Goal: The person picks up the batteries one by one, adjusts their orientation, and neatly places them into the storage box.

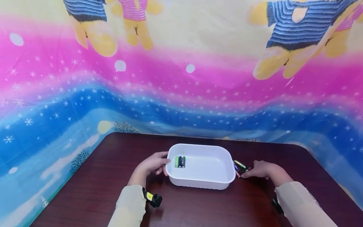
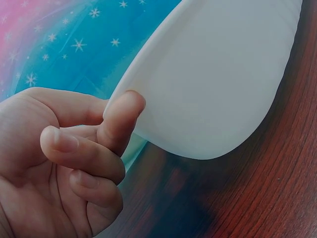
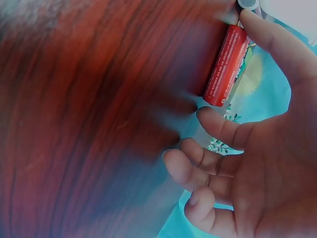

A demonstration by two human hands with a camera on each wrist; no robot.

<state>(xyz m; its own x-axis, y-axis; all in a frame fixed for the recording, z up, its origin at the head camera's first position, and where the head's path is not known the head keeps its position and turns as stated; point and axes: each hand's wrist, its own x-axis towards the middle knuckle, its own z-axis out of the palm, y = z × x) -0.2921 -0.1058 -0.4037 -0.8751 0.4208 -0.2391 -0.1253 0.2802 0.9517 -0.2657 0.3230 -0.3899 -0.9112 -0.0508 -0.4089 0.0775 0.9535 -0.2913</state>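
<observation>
A white plastic tub stands on the table, three batteries side by side in its left part: one light green, two dark. My left hand pinches the tub's left rim; the left wrist view shows the thumb inside the wall and the other fingers curled. Right of the tub lies a small pile of batteries, partly hidden by my right hand. In the right wrist view, a red battery lies between thumb and index finger, the thumb by its upper end, the index fingertip near the lower.
The dark reddish wood table has rounded far corners. Behind it hangs a printed cloth with bears and snowflakes. A black strap with a yellow label sits on the left wrist.
</observation>
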